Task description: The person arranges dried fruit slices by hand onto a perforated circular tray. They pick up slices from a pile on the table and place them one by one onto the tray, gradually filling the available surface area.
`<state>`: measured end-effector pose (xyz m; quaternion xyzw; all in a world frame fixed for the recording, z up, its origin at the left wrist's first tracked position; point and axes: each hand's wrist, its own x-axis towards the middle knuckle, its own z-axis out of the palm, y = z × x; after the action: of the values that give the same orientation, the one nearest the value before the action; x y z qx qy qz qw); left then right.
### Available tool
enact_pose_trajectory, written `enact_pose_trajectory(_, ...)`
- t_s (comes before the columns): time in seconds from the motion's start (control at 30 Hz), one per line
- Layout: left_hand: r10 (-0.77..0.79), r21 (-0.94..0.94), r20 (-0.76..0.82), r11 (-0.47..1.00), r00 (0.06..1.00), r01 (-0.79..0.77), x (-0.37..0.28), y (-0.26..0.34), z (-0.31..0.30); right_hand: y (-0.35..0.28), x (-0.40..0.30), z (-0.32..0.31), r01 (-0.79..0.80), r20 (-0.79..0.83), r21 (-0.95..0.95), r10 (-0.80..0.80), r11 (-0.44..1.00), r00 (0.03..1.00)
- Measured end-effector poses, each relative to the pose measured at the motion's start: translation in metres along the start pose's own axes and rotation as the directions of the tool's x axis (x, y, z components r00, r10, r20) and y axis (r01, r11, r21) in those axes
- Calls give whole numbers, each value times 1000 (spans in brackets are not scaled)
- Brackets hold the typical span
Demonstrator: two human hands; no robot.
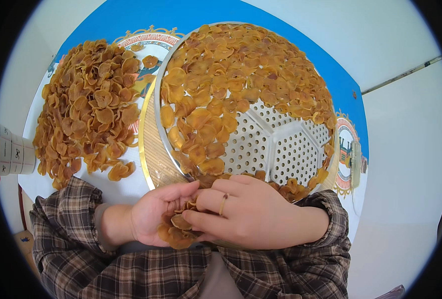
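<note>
My left hand (150,218) is cupped around a small bunch of dried amber slices (178,233) close to my body. Reaching into that same bunch, my right hand (247,213), with a ring on one finger, has its fingertips on the slices. Both hands are at the near rim of a round perforated metal tray (247,144). Flat slices (239,63) cover the tray's far and left parts and run along its near and right edges. Bare holed metal shows at the centre right. My hands hide part of the near rim.
A tall heap of the same slices (90,108) lies on the table at left, with a few loose ones beside it. Under the tray is a woven mat-like base (155,149) with a gold edge. A patterned paper cup (13,151) stands far left. A clear plastic object (355,164) lies right.
</note>
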<state>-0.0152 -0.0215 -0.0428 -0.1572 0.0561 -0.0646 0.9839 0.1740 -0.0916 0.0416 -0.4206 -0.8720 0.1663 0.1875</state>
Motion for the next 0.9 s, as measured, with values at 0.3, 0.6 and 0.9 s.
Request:
enact_pose_trajectory(0.3, -114, -136, 220, 980, 969, 146, 2, 3, -1, -3, 0, 1, 138, 37, -168, -133, 976, 990)
enact_pose_trajectory(0.6, 9, 240, -215, 970, 976, 44, 4, -1, 20, 9, -5, -28, -91, -221, 138, 120, 986, 968)
enact_pose_trajectory(0.9, -13, 296, -129, 954, 992, 51, 8, -5, 27, 83, -26, -65, -829, -297, 160, 827, 536, 477)
